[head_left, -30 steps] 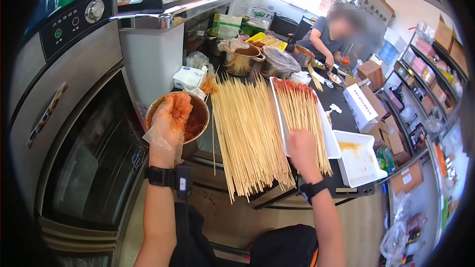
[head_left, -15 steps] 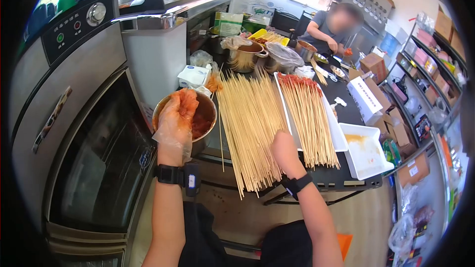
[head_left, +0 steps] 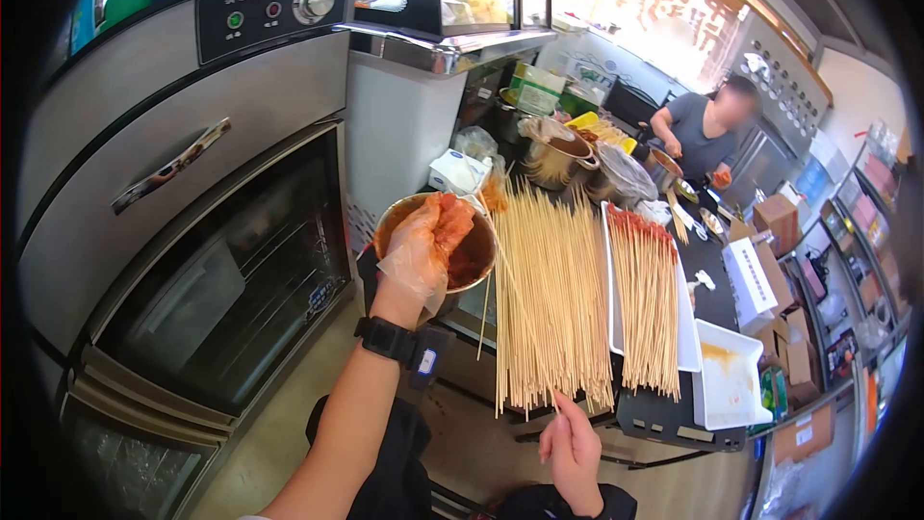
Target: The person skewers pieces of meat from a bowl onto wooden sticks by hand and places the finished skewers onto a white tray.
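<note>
Bamboo skewers lie, in the head view, as 1 wide bundle on the dark table, right of the metal pot. Left hand, gloved, has its fingers closed around red meat over this pot. Right hand is at the bundle's near ends; I cannot tell if it pinches 1 skewer. Farther right, a white tray carries meat-tipped skewers.
</note>
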{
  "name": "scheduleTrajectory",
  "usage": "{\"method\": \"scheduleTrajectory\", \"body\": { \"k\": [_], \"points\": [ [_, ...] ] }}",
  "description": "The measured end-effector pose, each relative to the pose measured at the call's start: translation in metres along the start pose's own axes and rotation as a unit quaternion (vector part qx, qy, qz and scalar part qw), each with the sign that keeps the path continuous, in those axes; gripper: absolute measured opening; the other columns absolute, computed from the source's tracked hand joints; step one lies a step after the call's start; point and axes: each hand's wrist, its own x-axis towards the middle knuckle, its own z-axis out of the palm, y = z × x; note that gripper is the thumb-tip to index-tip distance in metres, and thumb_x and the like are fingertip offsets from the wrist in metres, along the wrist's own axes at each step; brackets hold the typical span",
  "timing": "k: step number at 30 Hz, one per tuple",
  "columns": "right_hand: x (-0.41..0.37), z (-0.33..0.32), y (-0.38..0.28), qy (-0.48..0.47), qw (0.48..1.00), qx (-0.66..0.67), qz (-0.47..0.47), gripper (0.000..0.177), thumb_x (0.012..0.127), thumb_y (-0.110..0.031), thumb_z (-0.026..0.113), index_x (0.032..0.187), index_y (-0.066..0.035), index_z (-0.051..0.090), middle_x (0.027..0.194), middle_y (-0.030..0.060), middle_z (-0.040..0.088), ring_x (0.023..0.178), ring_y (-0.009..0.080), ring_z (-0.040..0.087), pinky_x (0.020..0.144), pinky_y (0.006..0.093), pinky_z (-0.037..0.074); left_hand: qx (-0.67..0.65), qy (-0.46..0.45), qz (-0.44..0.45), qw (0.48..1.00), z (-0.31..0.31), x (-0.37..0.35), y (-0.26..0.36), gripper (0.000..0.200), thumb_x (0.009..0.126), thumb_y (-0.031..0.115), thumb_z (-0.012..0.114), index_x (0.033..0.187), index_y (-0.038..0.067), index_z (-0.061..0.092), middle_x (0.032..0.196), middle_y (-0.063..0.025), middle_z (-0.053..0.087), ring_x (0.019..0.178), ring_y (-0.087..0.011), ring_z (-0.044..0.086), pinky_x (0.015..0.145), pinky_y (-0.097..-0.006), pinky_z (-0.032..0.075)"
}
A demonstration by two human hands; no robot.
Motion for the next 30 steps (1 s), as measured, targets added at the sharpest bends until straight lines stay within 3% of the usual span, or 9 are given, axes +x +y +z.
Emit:
{"method": "scheduleTrajectory", "body": {
  "k": [3, 5, 8, 11, 15, 17, 20, 26, 30],
  "points": [
    [-0.002, -0.005, -0.002, -0.007, 0.999, 0.031, -0.019, 0.030, 0.093, -0.006, 0.037, 0.123, 0.000, 0.042, 0.066, 0.0052, 0.051, 0.055, 0.0086, 0.045, 0.052, 0.0215, 0.038, -0.009, -0.091, -0.003, 0.996, -0.009, 0.002, 0.003, 0.023, 0.094, 0.019, 0.042, 0.103, -0.001, 0.049, 0.099, -0.0129, 0.057, 0.088, -0.0198, 0.060, 0.081, -0.0315, 0.052],
    [-0.004, -0.010, -0.008, -0.047, 0.996, 0.017, 0.077, 0.034, 0.091, -0.008, 0.044, 0.125, -0.002, 0.047, 0.066, 0.0011, 0.046, 0.056, 0.0062, 0.040, 0.052, 0.0196, 0.035, 0.004, -0.043, 0.000, 0.999, -0.006, 0.003, 0.000, 0.023, 0.094, 0.022, 0.044, 0.100, 0.000, 0.051, 0.094, -0.0107, 0.059, 0.084, -0.0177, 0.061, 0.078, -0.0301, 0.052],
    [-0.002, -0.009, -0.002, -0.146, 0.972, -0.153, 0.099, 0.031, 0.093, -0.008, 0.038, 0.124, 0.000, 0.038, 0.070, 0.0070, 0.053, 0.059, 0.0096, 0.047, 0.056, 0.0225, 0.040, 0.051, -0.017, 0.021, 0.998, 0.001, -0.004, 0.000, 0.021, 0.092, 0.020, 0.047, 0.096, 0.001, 0.055, 0.089, -0.0086, 0.060, 0.080, -0.0163, 0.061, 0.074, -0.0287, 0.052],
    [-0.001, -0.002, -0.004, -0.178, 0.967, -0.155, 0.094, 0.033, 0.093, -0.008, 0.038, 0.125, 0.000, 0.033, 0.073, 0.0071, 0.053, 0.058, 0.0101, 0.046, 0.057, 0.0235, 0.040, 0.095, -0.048, 0.042, 0.993, -0.001, -0.001, -0.001, 0.021, 0.092, 0.018, 0.048, 0.098, 0.001, 0.056, 0.088, -0.0093, 0.061, 0.079, -0.0170, 0.061, 0.072, -0.0285, 0.052],
    [0.006, 0.010, 0.009, -0.161, 0.977, -0.138, -0.001, 0.037, 0.093, -0.008, 0.038, 0.128, -0.001, 0.030, 0.074, 0.0062, 0.053, 0.057, 0.0109, 0.046, 0.056, 0.0252, 0.040, 0.130, -0.058, 0.010, 0.990, 0.005, -0.009, -0.001, 0.023, 0.091, 0.017, 0.049, 0.102, -0.001, 0.057, 0.088, -0.0100, 0.062, 0.079, -0.0174, 0.061, 0.072, -0.0272, 0.052],
    [0.012, 0.019, 0.012, -0.054, 0.997, -0.042, -0.017, 0.033, 0.091, -0.009, 0.045, 0.123, -0.001, 0.044, 0.061, 0.0001, 0.044, 0.055, 0.0060, 0.041, 0.053, 0.0205, 0.037, 0.173, -0.079, 0.000, 0.982, 0.009, -0.015, -0.001, 0.025, 0.091, 0.016, 0.049, 0.106, -0.003, 0.055, 0.090, -0.0099, 0.062, 0.082, -0.0178, 0.061, 0.074, -0.0262, 0.051],
    [0.026, 0.018, 0.013, -0.098, 0.994, 0.003, 0.040, 0.042, 0.092, -0.006, 0.041, 0.132, -0.004, 0.030, 0.071, 0.0020, 0.049, 0.053, 0.0053, 0.039, 0.049, 0.0190, 0.035, 0.205, -0.108, -0.027, 0.972, 0.011, -0.019, -0.002, 0.025, 0.090, 0.014, 0.049, 0.106, -0.005, 0.054, 0.096, -0.0116, 0.060, 0.088, -0.0186, 0.060, 0.079, -0.0265, 0.050],
    [0.028, 0.024, 0.036, -0.064, 0.998, 0.026, 0.000, 0.037, 0.092, -0.006, 0.041, 0.128, -0.004, 0.039, 0.064, -0.0020, 0.044, 0.050, 0.0031, 0.036, 0.046, 0.0167, 0.032, 0.168, -0.111, 0.046, 0.978, 0.002, -0.014, -0.005, 0.028, 0.092, 0.011, 0.045, 0.111, -0.008, 0.049, 0.110, -0.0152, 0.054, 0.103, -0.0217, 0.055, 0.089, -0.0273, 0.047],
    [0.019, 0.021, 0.038, -0.077, 0.996, 0.027, 0.040, 0.035, 0.092, -0.006, 0.043, 0.126, -0.003, 0.042, 0.061, -0.0026, 0.042, 0.048, 0.0033, 0.037, 0.044, 0.0175, 0.032, 0.085, -0.099, 0.014, 0.991, 0.002, -0.008, -0.003, 0.028, 0.093, 0.012, 0.043, 0.113, -0.008, 0.047, 0.109, -0.0144, 0.054, 0.104, -0.0218, 0.055, 0.090, -0.0272, 0.047]
  ]
}}
